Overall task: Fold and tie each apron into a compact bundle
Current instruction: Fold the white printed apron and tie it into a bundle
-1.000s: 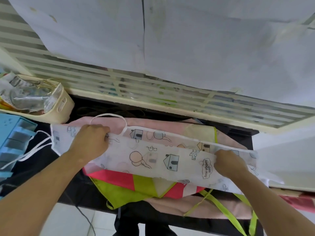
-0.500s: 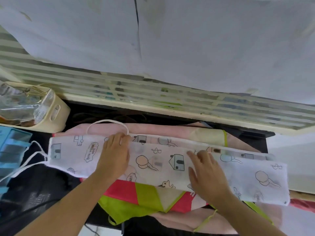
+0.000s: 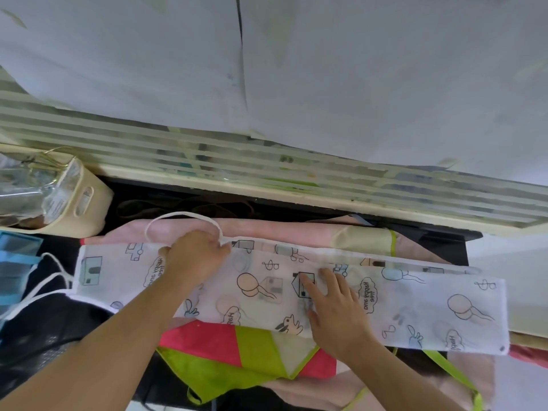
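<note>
So the white cartoon-print fabric apron (image 3: 385,301), folded into a long strip, lies across a pink-and-lime apron pile (image 3: 255,348). Left hand (image 3: 195,259) presses its top edge, fingers curled; right hand (image 3: 335,310) lies flat, fingers spread, mid-strip.

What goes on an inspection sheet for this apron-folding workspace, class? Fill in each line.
Surface: black table, mostly covered.
Job's things: white cartoon-print apron, folded into a long strip, atop pink-and-lime aprons; white neck loop lies behind.
Clutter: cream plastic basket; blue tray.
Hands: left hand at the strip's top edge; right hand flat on it.
Cables: nothing seen.
Surroundings: slatted cream ledge, white sheeting.
</note>
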Action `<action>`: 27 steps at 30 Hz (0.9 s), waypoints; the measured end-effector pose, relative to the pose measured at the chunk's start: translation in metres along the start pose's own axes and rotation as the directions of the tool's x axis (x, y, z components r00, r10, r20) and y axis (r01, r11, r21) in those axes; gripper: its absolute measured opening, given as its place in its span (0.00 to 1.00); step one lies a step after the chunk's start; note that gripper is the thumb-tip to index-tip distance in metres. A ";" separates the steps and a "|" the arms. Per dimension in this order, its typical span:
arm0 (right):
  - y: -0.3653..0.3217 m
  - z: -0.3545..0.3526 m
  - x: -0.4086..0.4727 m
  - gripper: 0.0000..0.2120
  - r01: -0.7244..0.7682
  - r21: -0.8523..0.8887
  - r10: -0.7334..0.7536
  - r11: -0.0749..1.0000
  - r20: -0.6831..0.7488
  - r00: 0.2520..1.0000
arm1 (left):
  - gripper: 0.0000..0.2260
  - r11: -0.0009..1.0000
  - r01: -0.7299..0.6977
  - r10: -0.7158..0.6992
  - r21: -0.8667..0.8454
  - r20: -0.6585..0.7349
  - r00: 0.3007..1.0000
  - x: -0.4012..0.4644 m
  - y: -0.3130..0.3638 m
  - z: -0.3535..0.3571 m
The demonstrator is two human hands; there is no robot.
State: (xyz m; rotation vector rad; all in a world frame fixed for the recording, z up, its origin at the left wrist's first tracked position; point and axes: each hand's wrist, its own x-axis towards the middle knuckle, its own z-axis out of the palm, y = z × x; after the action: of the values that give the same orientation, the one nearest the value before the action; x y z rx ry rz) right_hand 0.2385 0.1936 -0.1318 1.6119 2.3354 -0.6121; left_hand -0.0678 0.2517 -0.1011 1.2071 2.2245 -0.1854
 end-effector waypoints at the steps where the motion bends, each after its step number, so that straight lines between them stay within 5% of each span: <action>1: -0.001 0.001 0.001 0.34 -0.007 0.002 0.007 1.000 -0.004 1.000 | 0.18 0.999 0.029 -0.028 -0.015 0.070 0.997 0.003 0.002 -0.002; 4: 0.000 0.001 0.001 0.34 -0.005 -0.003 0.005 1.000 -0.006 1.000 | 0.16 0.976 0.123 -0.079 -0.181 0.234 0.969 0.008 0.006 -0.009; 9: 0.003 -0.002 0.002 0.34 0.001 -0.014 -0.001 1.000 0.018 1.000 | 0.10 0.795 0.222 -0.081 -0.565 0.264 0.961 0.011 0.019 -0.034; 12: 0.002 -0.001 0.002 0.35 -0.010 -0.028 0.010 1.000 0.016 1.000 | 0.17 0.972 0.131 -0.106 -0.198 0.132 0.986 0.017 0.020 -0.036; 15: 0.001 0.000 0.001 0.35 -0.016 -0.033 0.016 0.999 0.013 1.000 | 0.31 0.961 -0.065 0.073 0.269 -0.023 0.997 0.011 0.017 -0.020; 19: 0.001 -0.001 0.001 0.35 -0.008 -0.023 0.008 1.000 0.022 1.000 | 0.20 0.931 -0.149 0.212 0.333 -0.160 0.964 0.006 0.019 -0.002; 23: 0.002 -0.001 -0.001 0.36 -0.003 -0.021 0.004 1.000 0.029 1.000 | 0.29 0.922 -0.102 0.162 0.375 -0.132 0.978 0.004 0.022 -0.003; 27: 0.001 -0.001 -0.002 0.36 -0.006 -0.015 0.006 1.000 0.019 1.000 | 0.18 0.903 -0.139 0.209 0.406 -0.135 0.969 0.005 0.025 -0.008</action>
State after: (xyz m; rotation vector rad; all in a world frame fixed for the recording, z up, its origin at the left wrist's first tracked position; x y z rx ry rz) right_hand 0.2405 0.1932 -0.1304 1.5991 2.3147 -0.6051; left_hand -0.0534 0.2727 -0.0936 1.6905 2.2789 -0.4917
